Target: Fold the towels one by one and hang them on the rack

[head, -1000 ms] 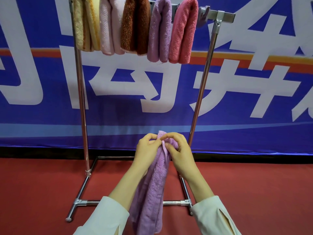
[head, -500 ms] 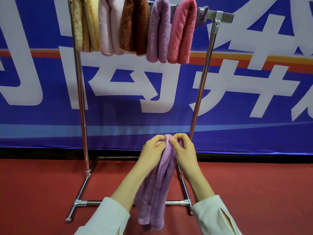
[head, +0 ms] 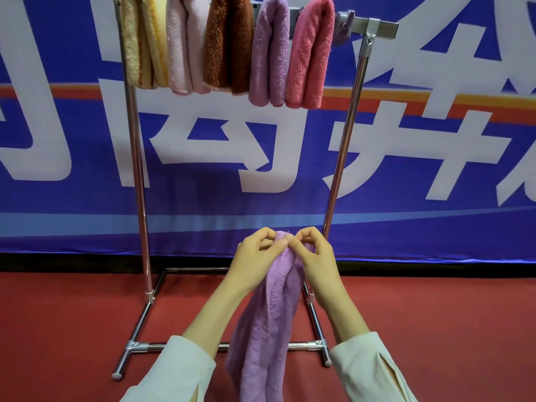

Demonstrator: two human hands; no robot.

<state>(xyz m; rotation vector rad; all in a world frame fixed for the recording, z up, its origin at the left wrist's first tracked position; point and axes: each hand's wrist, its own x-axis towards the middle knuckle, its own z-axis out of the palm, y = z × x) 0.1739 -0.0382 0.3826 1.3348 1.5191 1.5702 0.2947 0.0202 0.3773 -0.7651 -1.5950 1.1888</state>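
The left hand (head: 255,256) pinches the top edge of the lilac terry towel (head: 269,314) between thumb and curled fingers. Just to its right, the right hand (head: 316,256) pinches the same edge in the same way, and the two sets of fingertips almost meet. The towel hangs from both hands as a narrow, bunched length between the cream sleeves (head: 174,369), and its lower end runs out of view.

The step in hand seems to be opening the edge for a fold. It would go best if the hands slide apart along the hem until each finds a corner, keeping the edge taut and level so the halves meet squarely.

Up and to the left of the left hand stands the left post of the chrome tube rack (head: 136,169). Well above both hands, five folded towels crowd its top rail side by side: a beige-and-yellow towel (head: 142,42), a pale pink towel (head: 185,44), a brown towel (head: 229,44), a second lilac towel (head: 269,53) and a coral pink towel (head: 310,53). Above and to the right of the right hand a short bare stretch of rail (head: 380,24) shows, with a grey clip (head: 345,21) beside it. That looks like the only free spot, and the clip may snag the fabric. The rack's base bars lie on the red floor (head: 58,329) below the hands, and a blue banner (head: 435,216) hangs behind.
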